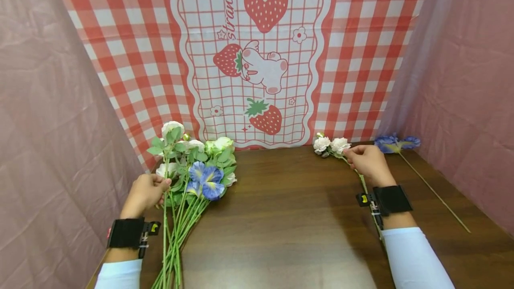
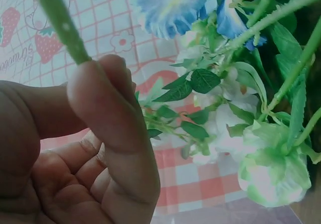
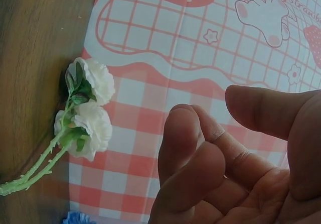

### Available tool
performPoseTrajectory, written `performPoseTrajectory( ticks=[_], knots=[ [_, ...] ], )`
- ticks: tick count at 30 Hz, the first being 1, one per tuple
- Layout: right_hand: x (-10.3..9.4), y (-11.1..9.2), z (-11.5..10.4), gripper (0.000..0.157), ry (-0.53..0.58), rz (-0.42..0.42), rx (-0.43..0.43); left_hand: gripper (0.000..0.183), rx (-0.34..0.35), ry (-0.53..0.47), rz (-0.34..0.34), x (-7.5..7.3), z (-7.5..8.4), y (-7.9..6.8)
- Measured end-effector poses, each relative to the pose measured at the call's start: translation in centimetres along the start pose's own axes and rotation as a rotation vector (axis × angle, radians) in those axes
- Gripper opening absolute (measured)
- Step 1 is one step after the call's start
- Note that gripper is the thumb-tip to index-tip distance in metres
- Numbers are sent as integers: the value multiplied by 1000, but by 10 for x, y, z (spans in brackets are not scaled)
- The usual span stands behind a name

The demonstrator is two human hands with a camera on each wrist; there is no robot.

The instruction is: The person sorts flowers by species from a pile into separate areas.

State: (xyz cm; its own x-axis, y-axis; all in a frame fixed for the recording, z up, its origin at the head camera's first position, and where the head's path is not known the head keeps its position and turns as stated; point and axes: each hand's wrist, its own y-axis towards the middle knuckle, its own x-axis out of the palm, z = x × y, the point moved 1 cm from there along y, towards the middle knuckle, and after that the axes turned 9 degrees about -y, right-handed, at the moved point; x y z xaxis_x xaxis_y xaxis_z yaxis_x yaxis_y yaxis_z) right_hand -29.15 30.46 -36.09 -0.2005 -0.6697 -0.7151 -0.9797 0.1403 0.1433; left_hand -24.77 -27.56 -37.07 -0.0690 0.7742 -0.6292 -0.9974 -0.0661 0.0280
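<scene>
Between thumb and forefinger, my left hand (image 1: 145, 194) pinches a green flower stem (image 2: 61, 23), at the left side of a bunch of artificial flowers. White blooms (image 1: 172, 129), a blue iris (image 1: 206, 181) and a pale green bloom (image 2: 275, 166) make up its head, with long stems (image 1: 180, 231) running toward me. Over on the right, my right hand (image 1: 369, 164) hovers by a spray of white flowers (image 3: 93, 128), thumb and fingers parted with nothing between them in the right wrist view. Its long stem (image 1: 364, 184) passes under my right wrist.
Another blue iris (image 1: 387, 144) lies on the brown table (image 1: 273, 217) at the far right, its thin stem (image 1: 435, 195) slanting toward me. A red checked strawberry cloth (image 1: 140, 48) hangs behind the table, and pink curtains (image 1: 466, 79) close in both sides.
</scene>
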Motion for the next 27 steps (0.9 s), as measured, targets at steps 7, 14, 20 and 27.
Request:
performPoseTrajectory(
  ticks=[7, 14, 20, 27],
  knots=[
    [1, 0, -4, 43, 14, -28, -18, 33, 32, -10, 9, -1, 10, -3],
    [4, -4, -19, 42, -59, -30, -127, 30, 94, -36, 23, 0, 21, -6],
    [8, -7, -31, 42, -81, -34, -187, 28, 170, -63, 49, 2, 36, -10],
    [12, -9, -37, 41, -73, -56, -222, 26, 203, -125, 57, 13, 55, -19]
  ],
)
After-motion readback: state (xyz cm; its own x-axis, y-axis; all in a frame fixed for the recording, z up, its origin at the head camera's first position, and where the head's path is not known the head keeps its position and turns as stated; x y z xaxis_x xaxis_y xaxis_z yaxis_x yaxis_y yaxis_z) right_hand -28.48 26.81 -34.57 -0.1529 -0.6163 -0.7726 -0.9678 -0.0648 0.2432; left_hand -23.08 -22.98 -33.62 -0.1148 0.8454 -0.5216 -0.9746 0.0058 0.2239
